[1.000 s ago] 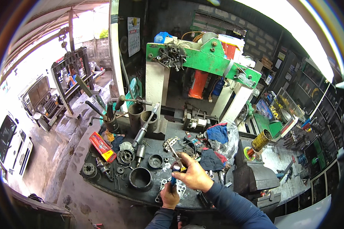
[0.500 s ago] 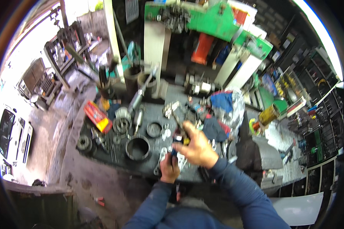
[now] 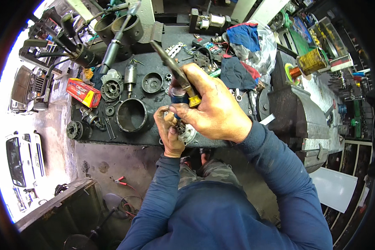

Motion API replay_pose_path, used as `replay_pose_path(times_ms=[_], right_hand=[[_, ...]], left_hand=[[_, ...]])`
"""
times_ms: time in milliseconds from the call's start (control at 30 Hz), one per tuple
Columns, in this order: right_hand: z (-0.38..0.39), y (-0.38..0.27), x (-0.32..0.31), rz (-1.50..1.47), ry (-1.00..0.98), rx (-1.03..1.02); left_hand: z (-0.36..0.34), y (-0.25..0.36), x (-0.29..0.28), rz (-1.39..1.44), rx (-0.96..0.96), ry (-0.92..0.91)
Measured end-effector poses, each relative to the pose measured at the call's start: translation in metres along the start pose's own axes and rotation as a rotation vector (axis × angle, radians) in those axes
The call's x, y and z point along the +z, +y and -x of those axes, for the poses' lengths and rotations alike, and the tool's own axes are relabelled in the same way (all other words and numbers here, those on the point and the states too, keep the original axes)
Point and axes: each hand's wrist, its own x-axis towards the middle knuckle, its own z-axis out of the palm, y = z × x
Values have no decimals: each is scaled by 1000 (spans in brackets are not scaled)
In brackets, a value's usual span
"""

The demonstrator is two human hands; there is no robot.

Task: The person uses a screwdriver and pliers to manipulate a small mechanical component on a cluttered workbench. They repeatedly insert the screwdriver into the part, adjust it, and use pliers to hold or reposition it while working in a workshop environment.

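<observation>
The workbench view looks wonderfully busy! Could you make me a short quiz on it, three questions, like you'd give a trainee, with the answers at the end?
1. Which hand holds the dark metal tool with the yellow end?
2. True or false: the red-and-yellow box lies to the left of the wide open cylinder.
3. Fill in the blank: the person's trousers have a ____ pattern.

Key:
1. The right hand.
2. True.
3. Camouflage.
</observation>
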Motion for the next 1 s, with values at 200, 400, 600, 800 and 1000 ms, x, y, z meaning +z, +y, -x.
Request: replay_pose_path(times_ms=[200, 400, 600, 800, 1000], right_hand=[[0, 4, -2, 20, -1, 33], [-2, 5, -2, -21, -11, 40], [-4, 6, 0, -34, 12, 12], [1, 3, 6, 24, 13, -35], [4, 1, 7, 48, 35, -43]], left_hand=[[-2, -4, 1, 35, 32, 47], [-4, -1, 2, 77, 23, 45], [-5, -4, -3, 47, 7, 66], [-7, -1, -14, 106, -54, -11], [-9, 41, -44, -760, 72, -380]])
